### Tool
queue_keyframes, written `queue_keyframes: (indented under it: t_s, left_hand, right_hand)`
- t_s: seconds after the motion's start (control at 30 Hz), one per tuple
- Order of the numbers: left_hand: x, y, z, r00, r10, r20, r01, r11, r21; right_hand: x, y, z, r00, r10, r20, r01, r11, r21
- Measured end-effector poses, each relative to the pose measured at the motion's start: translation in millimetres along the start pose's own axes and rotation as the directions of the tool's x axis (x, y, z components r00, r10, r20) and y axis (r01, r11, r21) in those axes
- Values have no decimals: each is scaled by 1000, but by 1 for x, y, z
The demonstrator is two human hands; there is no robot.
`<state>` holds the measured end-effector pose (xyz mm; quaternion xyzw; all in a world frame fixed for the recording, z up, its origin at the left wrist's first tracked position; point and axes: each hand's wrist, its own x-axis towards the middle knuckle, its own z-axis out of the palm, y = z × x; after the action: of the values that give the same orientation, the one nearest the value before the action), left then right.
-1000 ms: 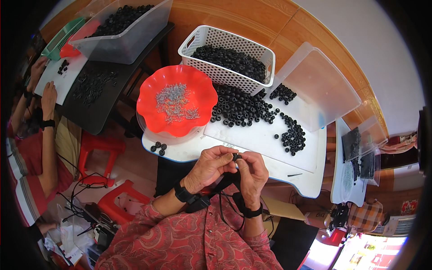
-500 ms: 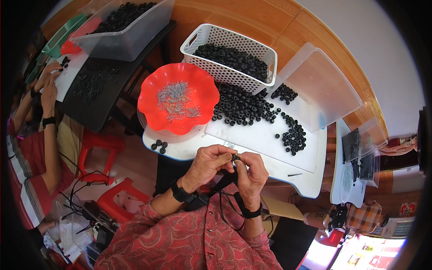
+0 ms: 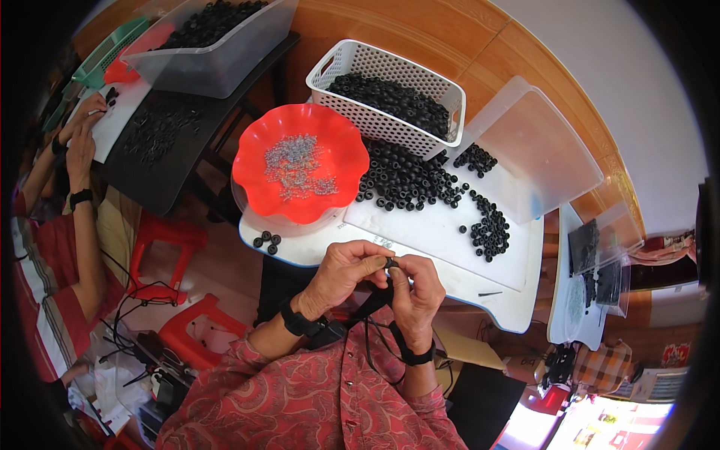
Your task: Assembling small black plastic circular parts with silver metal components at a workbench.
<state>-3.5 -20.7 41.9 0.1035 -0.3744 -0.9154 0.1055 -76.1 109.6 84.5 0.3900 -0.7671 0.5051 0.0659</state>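
Note:
Just past the table's near edge, my left hand (image 3: 339, 277) and my right hand (image 3: 417, 291) meet fingertip to fingertip. Both pinch one small black round part (image 3: 390, 262), mostly covered by the fingers. Beyond them a red wavy-rimmed bowl (image 3: 255, 184) holds many tiny silvery pieces. To its right lies a heap of black round parts with holes (image 3: 401, 176), in front of a white perforated basket (image 3: 375, 112) filled with more of them. A smaller group of the same parts (image 3: 491, 234) lies on a white board (image 3: 420, 229).
A clear plastic bin (image 3: 536, 150) lies on its side at the table's right. Several black parts (image 3: 267, 241) sit at the left corner, a thin dark tool (image 3: 490, 293) near the right edge. At far left another person's hands (image 3: 81, 142) work by a black table (image 3: 161, 176). Red stools (image 3: 196, 330) stand below.
My hands keep the same pinch on the black part, with hardly any finger movement. The view has shifted slightly. At far left, the other person's hands have moved a little.

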Motion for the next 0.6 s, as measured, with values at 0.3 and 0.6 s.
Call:
queue_keyframes:
  t_s: [0.3, 0.6]
  left_hand:
    - [-3, 0, 2, 999, -14, -38, 14, 1000, 1]
    - [-3, -1, -1, 1000, -17, -24, 15, 998, -54]
  right_hand:
    - [0, 0, -1, 1000, -3, 23, 3, 1000, -25]
    - [1, -2, 0, 999, -34, 39, 36, 998, -58]
